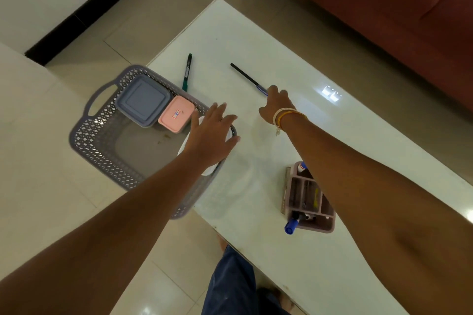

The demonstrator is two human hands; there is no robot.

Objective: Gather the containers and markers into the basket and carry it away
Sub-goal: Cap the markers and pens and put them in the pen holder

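A grey-lilac perforated basket (97,140) stands at the left edge of the white table (256,41). Inside it lie a blue-grey square container (143,100) and a pink container (175,113). A white round container (207,171) sits at the basket's near right rim, mostly hidden under my left hand (212,133), which is spread flat over it with the fingers apart. My right hand (277,103) reaches across the table, its fingertips at the near end of a black pen (245,76) that lies flat. A green marker (187,71) lies just beyond the basket.
A pink desk organiser (311,222) with several markers, one with a blue cap (290,227), stands near the table's front edge under my right forearm. A dark red sofa (384,7) lies beyond the table. My leg in blue jeans (230,281) is below, on the tiled floor.
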